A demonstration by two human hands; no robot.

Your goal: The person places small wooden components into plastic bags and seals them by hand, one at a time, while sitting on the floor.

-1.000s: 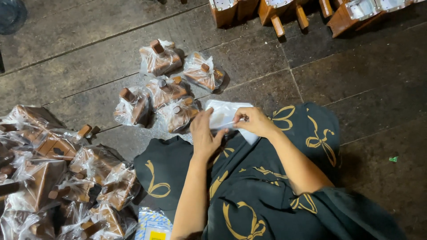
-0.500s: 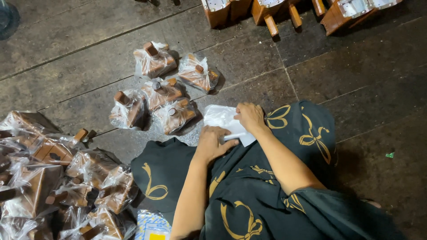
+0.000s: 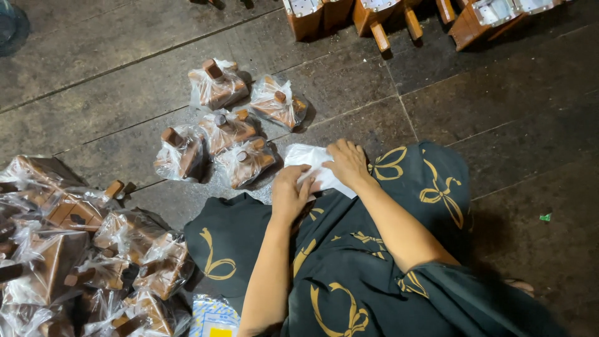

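Both hands are down on a pile of thin white plastic bags [image 3: 315,167] lying on the person's lap, at the far edge of the dark cloth with gold bows [image 3: 349,262], just short of the stone floor [image 3: 511,125]. The left hand [image 3: 291,192] has its fingers curled onto the near edge of the pile, pinching at the top sheet; the right hand [image 3: 347,163] lies flat on it with the fingers spread, pressing, not closed around anything.

What could go wrong, as I see it: the film is slippery and the sheets cling, so a pinch may lift two bags at once or slide off — and a tug could drag the whole pile off the lap toward the five bagged wooden pieces [image 3: 229,131] just left of it.

How many bags are in the pile I can't tell; the hands cover much of it. The heap of bagged pieces [image 3: 81,243] at near left runs out of view, the bare wooden pieces [image 3: 380,19] at the far edge are cut off — and the yellow-and-blue packet [image 3: 214,317] by the knee is only half seen.
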